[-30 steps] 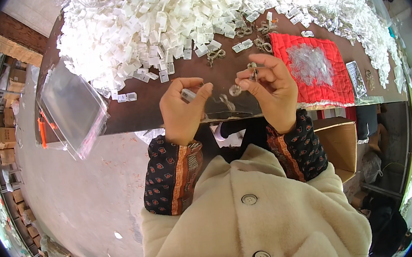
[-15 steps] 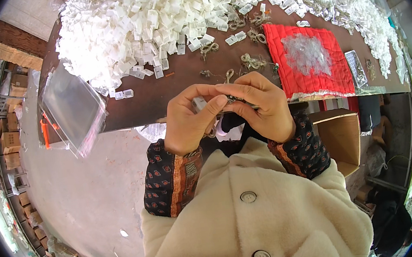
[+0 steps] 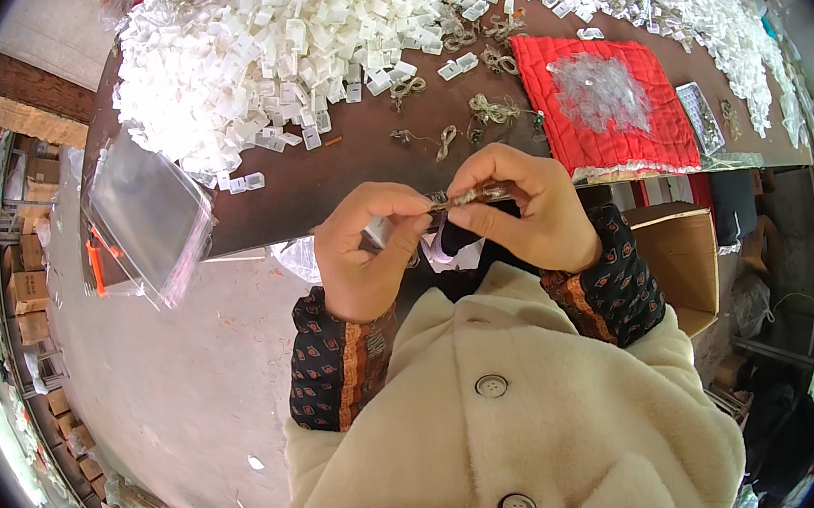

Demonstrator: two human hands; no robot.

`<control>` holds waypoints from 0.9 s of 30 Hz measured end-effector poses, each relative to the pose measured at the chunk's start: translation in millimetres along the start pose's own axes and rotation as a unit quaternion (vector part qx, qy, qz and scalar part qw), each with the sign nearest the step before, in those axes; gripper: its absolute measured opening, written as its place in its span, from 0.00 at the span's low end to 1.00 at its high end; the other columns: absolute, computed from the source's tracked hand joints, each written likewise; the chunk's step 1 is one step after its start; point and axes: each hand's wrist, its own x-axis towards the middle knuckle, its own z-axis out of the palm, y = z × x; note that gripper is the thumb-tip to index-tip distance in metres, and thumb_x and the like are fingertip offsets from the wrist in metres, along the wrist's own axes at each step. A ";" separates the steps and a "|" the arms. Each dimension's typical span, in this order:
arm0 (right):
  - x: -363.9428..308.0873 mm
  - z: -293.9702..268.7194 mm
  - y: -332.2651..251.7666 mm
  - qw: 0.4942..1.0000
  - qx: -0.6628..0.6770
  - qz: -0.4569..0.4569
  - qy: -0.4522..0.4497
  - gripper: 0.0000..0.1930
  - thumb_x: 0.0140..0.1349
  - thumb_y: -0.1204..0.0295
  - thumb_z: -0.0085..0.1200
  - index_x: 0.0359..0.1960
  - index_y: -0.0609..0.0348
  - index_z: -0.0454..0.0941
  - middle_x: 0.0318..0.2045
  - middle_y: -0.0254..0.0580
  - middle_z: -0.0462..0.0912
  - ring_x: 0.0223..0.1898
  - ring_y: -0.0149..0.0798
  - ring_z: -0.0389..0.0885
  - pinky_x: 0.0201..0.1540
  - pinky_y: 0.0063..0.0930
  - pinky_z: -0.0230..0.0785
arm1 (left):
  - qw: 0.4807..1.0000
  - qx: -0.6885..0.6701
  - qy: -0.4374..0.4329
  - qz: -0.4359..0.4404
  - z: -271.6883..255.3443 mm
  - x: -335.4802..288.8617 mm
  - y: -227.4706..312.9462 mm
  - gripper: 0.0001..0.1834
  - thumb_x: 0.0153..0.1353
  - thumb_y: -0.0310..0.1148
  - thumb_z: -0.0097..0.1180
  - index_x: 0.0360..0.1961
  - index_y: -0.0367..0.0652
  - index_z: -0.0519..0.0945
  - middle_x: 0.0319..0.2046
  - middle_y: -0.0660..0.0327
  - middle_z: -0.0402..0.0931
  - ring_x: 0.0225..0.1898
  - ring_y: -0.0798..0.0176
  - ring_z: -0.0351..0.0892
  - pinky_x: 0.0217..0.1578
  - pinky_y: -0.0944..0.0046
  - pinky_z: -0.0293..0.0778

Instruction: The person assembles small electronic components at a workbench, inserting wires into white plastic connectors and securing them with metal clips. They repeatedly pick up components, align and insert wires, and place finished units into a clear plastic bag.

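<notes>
My left hand (image 3: 363, 254) and my right hand (image 3: 529, 209) meet just past the table's near edge. Between their fingertips stretches a small bundle of thin wire (image 3: 468, 195); its finer details are too small to tell. Thumb and forefinger of each hand pinch one end of it. A small white plastic case (image 3: 379, 231) shows inside the curl of my left hand, partly hidden by the fingers. Beyond my hands, a looped wire bundle (image 3: 446, 142) and a larger coiled wire bundle (image 3: 493, 109) lie on the brown table (image 3: 322, 195).
A big heap of small white plastic cases (image 3: 238, 63) covers the table's far side. To the right lie a red quilted cloth (image 3: 553, 134) bearing clear plastic pieces (image 3: 598, 93) and a tray of small parts (image 3: 700, 119). Clear plastic bags (image 3: 146, 207) hang over the left edge; a cardboard box (image 3: 671, 261) stands below right.
My hands have drawn slightly apart, and the wire between their fingertips shows more plainly. The looped wire bundle behind them, partly covered before, is now in full sight.
</notes>
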 end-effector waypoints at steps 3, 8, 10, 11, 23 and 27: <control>-1.3 4.3 -4.0 0.993 -0.090 -0.074 0.015 0.08 0.59 0.79 0.63 0.38 0.65 0.78 0.32 0.37 0.81 0.32 0.25 0.79 0.36 0.20 0.72 | 0.995 0.062 0.006 0.079 0.9 -3.3 2.1 0.08 0.55 0.15 0.62 0.34 0.38 0.82 0.33 0.58 0.82 0.33 0.64 0.80 0.34 0.67 0.75; -4.2 0.5 -5.3 0.992 -0.120 -0.046 0.010 0.08 0.56 0.78 0.64 0.37 0.63 0.79 0.32 0.40 0.82 0.34 0.32 0.81 0.40 0.25 0.73 | 0.989 0.095 0.013 0.117 -4.5 -11.8 0.9 0.09 0.54 0.15 0.63 0.34 0.39 0.82 0.34 0.55 0.82 0.34 0.60 0.82 0.35 0.66 0.76; -2.8 -4.6 -4.4 0.987 -0.148 -0.058 0.000 0.10 0.54 0.77 0.64 0.38 0.61 0.79 0.33 0.41 0.82 0.38 0.37 0.81 0.45 0.30 0.72 | 0.989 0.087 0.017 0.120 -7.5 -13.7 -1.3 0.09 0.54 0.16 0.63 0.34 0.39 0.82 0.34 0.55 0.82 0.34 0.59 0.82 0.35 0.66 0.76; -2.4 -6.1 -4.1 0.977 -0.187 -0.106 0.000 0.11 0.54 0.78 0.64 0.38 0.61 0.79 0.35 0.42 0.82 0.40 0.39 0.81 0.49 0.34 0.71 | 0.989 0.083 0.019 0.123 -8.8 -14.0 -2.1 0.09 0.54 0.16 0.63 0.34 0.40 0.82 0.34 0.55 0.82 0.34 0.59 0.82 0.35 0.66 0.76; -3.7 10.2 5.3 0.928 -0.260 -0.265 0.034 0.15 0.53 0.80 0.65 0.43 0.61 0.82 0.34 0.46 0.82 0.31 0.44 0.84 0.33 0.29 0.78 | 0.994 -0.084 -0.055 -0.045 -8.5 -14.5 1.5 0.05 0.60 0.22 0.63 0.37 0.40 0.81 0.34 0.64 0.82 0.34 0.73 0.78 0.35 0.72 0.72; -4.8 6.4 8.1 0.911 -0.284 -0.300 0.001 0.17 0.54 0.80 0.63 0.46 0.59 0.80 0.36 0.43 0.81 0.34 0.45 0.82 0.35 0.32 0.77 | 0.979 -0.084 -0.104 -0.152 -9.2 -14.6 4.0 0.07 0.61 0.23 0.63 0.40 0.38 0.80 0.34 0.65 0.81 0.35 0.76 0.77 0.36 0.73 0.72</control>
